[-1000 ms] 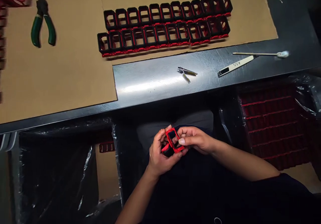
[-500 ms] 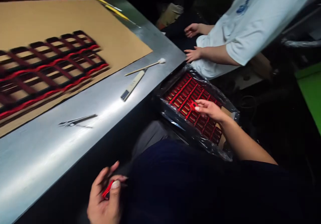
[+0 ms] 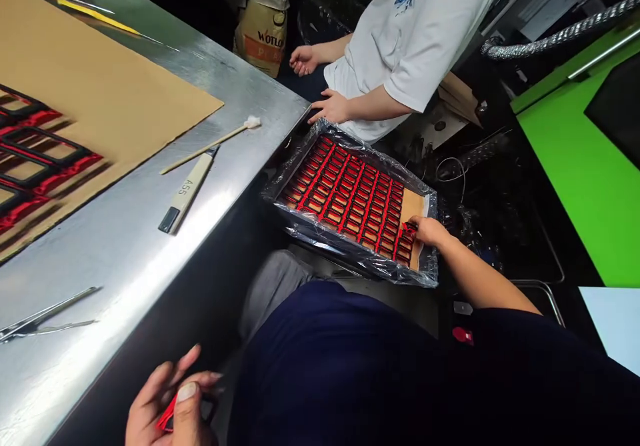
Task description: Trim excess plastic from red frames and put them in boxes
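Note:
My left hand [image 3: 173,403] is low at the bottom left, its thumb and fingers closed on a small red-and-black frame [image 3: 167,418], partly hidden by the thumb. Stretched out to the right, my right hand [image 3: 429,231] pinches another red-and-black piece [image 3: 409,227] over the right end of a plastic-lined box [image 3: 345,251]. Rows of small rectangular red-and-black frames [image 3: 345,189] fill most of that box, on brown cardboard. Whether the pinched piece touches the cardboard, I cannot tell.
On the metal table [image 3: 240,173] lie a cardboard sheet [image 3: 150,93] with more frames [image 3: 45,153], a cotton swab [image 3: 210,146], a strip marked A55 [image 3: 189,189], tweezers [image 3: 47,314] and yellow-handled tools [image 3: 97,16]. A co-worker's hand [image 3: 330,107] rests near the table corner.
The view has swung right. My right hand has moved with its piece from above the middle rows to the box's right end. My left hand keeps its hold on the frame.

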Demonstrator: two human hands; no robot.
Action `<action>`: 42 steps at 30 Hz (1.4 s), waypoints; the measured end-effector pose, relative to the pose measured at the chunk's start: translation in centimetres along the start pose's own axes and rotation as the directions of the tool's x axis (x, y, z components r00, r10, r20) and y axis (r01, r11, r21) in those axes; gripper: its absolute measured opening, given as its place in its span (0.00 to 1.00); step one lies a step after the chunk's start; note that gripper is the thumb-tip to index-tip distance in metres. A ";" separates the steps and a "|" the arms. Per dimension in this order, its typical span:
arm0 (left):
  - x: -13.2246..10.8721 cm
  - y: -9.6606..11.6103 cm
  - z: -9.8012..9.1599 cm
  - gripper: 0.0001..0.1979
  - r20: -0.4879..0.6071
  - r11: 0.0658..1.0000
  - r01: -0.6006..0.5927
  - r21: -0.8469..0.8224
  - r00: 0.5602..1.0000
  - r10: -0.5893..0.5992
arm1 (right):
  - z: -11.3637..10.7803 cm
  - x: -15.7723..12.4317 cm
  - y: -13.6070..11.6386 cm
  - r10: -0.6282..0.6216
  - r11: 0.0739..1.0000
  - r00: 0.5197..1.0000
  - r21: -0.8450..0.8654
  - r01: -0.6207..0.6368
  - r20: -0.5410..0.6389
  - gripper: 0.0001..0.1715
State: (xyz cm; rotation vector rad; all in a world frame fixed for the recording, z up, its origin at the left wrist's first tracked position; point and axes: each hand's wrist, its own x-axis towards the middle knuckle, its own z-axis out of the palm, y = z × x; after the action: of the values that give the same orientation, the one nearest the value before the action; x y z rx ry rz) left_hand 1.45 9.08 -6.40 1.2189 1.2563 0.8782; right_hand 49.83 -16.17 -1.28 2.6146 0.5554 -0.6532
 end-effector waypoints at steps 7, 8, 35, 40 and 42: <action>-0.7 0.5 0.5 0.23 -0.063 0.989 0.122 -0.082 0.990 -0.128 | -0.2 1.3 1.0 0.008 1.000 1.000 -0.003 -0.008 -0.017 0.19; -0.8 0.5 0.5 0.23 -0.058 0.989 0.125 -0.079 0.990 -0.130 | -0.2 1.5 1.0 0.000 1.000 1.000 0.004 0.000 -0.012 0.19; -0.9 1.7 1.5 0.17 -0.051 0.968 0.214 -0.128 0.974 -0.222 | 1.0 3.2 1.8 0.024 0.967 0.999 0.254 -0.013 -0.041 0.17; -0.9 1.6 1.6 0.16 -0.023 0.945 0.260 -0.199 0.963 -0.269 | 1.0 3.5 1.8 0.010 0.955 0.999 0.296 0.005 -0.049 0.19; -0.8 1.6 1.7 0.16 -0.002 0.928 0.297 -0.225 0.952 -0.305 | 0.9 3.7 1.5 0.000 0.948 1.000 0.317 0.009 -0.027 0.19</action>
State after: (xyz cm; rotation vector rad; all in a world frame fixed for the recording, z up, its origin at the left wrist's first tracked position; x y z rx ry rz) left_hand 3.18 8.27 -4.80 0.8085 1.2952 0.7921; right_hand 53.23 -16.86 -3.54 2.9255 0.4991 -0.7653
